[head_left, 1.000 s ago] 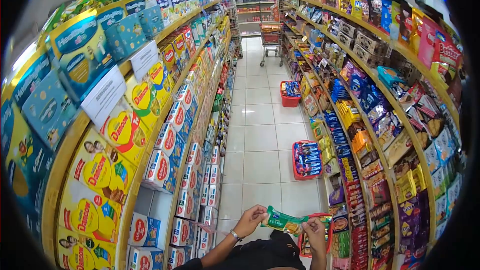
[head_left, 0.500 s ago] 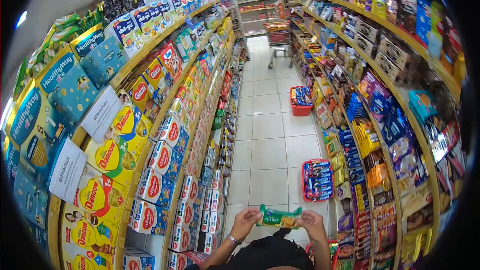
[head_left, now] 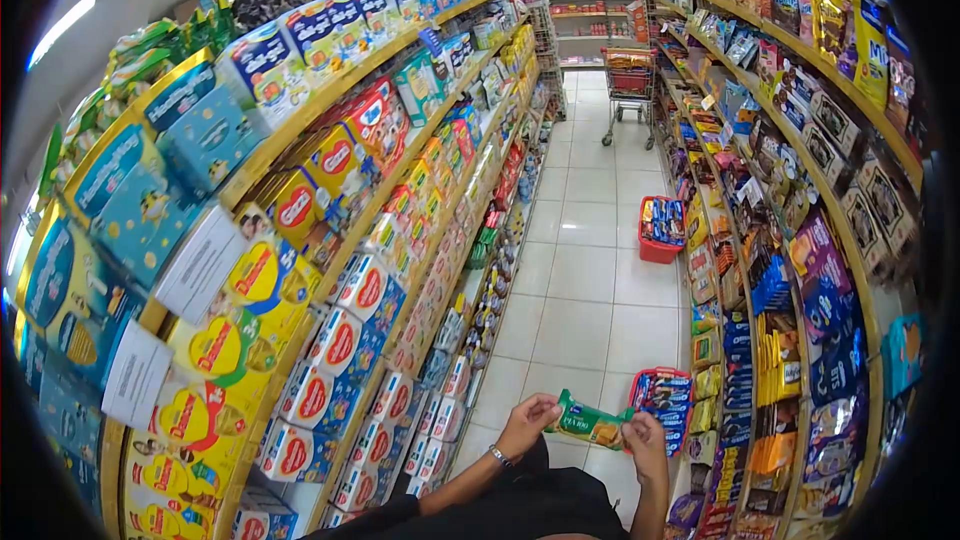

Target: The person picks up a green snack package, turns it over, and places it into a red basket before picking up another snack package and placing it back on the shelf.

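A green biscuit packet (head_left: 590,422) is stretched lengthwise between my two hands, held out in front of my body above the tiled floor. My left hand (head_left: 532,422) pinches its left end; a metal watch sits on that wrist. Its right end is between the fingers and thumb of my right hand (head_left: 645,437). The packet tilts slightly down to the right, its printed front facing up. Just beyond my right hand, a red basket (head_left: 664,374) full of blue packets stands on the floor, partly covered by that hand.
Yellow milk boxes (head_left: 215,350) and white-and-blue boxes (head_left: 338,340) line the left shelves. Snack packets (head_left: 775,360) fill the right shelves. Farther along the aisle floor (head_left: 580,270) stand another red basket (head_left: 658,248) and a shopping cart (head_left: 629,90).
The view has turned left, so shelves, baskets and cart appear farther right. Both hands still hold the packet, which now tilts more down to the right.
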Motion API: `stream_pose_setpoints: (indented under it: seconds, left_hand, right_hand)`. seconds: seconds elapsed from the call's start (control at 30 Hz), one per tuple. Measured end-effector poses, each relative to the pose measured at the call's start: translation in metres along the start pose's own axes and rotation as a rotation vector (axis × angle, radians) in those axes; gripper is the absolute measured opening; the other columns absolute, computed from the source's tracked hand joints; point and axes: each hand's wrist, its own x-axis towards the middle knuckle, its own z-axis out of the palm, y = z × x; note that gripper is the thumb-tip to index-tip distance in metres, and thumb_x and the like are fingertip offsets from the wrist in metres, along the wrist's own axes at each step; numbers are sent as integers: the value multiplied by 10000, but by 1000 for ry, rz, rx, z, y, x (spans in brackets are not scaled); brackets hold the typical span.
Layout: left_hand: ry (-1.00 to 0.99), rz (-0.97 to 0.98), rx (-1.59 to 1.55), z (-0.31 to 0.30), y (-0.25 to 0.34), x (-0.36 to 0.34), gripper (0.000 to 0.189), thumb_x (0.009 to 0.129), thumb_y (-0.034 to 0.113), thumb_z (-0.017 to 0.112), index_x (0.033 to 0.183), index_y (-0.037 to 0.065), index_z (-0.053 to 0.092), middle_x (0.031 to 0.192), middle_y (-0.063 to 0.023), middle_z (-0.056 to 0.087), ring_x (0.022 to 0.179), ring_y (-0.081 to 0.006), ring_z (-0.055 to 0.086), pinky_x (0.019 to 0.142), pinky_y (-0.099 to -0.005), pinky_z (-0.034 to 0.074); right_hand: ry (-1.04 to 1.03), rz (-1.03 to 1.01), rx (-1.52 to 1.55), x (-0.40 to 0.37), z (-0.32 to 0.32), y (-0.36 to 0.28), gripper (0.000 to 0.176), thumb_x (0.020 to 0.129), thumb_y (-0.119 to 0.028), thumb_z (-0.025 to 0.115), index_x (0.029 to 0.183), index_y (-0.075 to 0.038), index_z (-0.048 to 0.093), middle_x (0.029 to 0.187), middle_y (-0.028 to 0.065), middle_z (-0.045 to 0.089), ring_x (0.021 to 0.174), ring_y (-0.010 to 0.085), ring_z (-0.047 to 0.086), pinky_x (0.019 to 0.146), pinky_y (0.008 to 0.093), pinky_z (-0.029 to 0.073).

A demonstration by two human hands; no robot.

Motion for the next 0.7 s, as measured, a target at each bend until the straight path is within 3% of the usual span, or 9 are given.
stream_pose_setpoints:
  seconds: [0.1, 0.23, 0.33, 0.4, 0.47, 0.5, 0.7]
  left_hand:
    - [-74, 48, 101, 10, 12, 45, 136, 907, 82, 594, 1008, -3, 561, 921, -42, 619, 888, -88, 586, 806, -237, 478]
    - [-181, 102, 79, 3, 27, 139, 151, 904, 98, 606, 1011, 1, 559, 951, -45, 624, 914, -95, 592, 819, -235, 479]
    - [-179, 63, 65, -6, 64, 215, 159, 899, 104, 613, 1012, 4, 563, 939, -40, 622, 892, -90, 589, 811, -238, 479]
    - [-192, 89, 90, -23, 74, 266, 210, 885, 132, 637, 1029, 3, 558, 951, -52, 623, 904, -99, 594, 802, -242, 490]
    - [-173, 70, 208, -43, 80, 312, 314, 856, 190, 686, 1063, -1, 548, 974, -76, 624, 927, -116, 604, 783, -252, 510]
    - [-132, 61, 242, -50, 82, 331, 392, 833, 231, 714, 1084, -3, 525, 984, -100, 617, 907, -136, 611, 754, -264, 523]
    - [-111, -31, 176, -75, 102, 409, 452, 817, 257, 732, 1096, 8, 477, 1032, -122, 583, 899, -162, 607, 748, -276, 526]
  right_hand:
    - [165, -5, -111, 41, -13, -9, 113, 823, -12, 640, 908, -29, 568, 754, 9, 607, 654, 72, 555, 579, 200, 433]
    - [111, -87, -92, 124, -20, -33, 144, 821, -20, 665, 935, -26, 578, 783, 13, 618, 679, 65, 558, 605, 194, 436]
    - [131, -132, -78, 195, -1, -56, 135, 834, -31, 657, 946, -27, 581, 803, 8, 620, 693, 61, 555, 620, 192, 435]
    - [240, -130, -98, 244, 28, -67, 196, 858, -121, 654, 1019, -49, 568, 791, -15, 576, 646, 56, 521, 543, 186, 401]
    - [159, 37, -162, 302, 35, -62, 207, 871, -159, 644, 1036, -60, 569, 804, -10, 594, 689, 53, 531, 548, 182, 407]
    - [113, 25, -208, 325, 42, -61, 200, 874, -159, 639, 1030, -56, 568, 808, -8, 600, 693, 54, 537, 555, 184, 414]
    - [35, 52, -166, 427, 53, -60, 171, 885, -137, 616, 1014, -38, 563, 821, 4, 614, 721, 72, 572, 597, 210, 463]
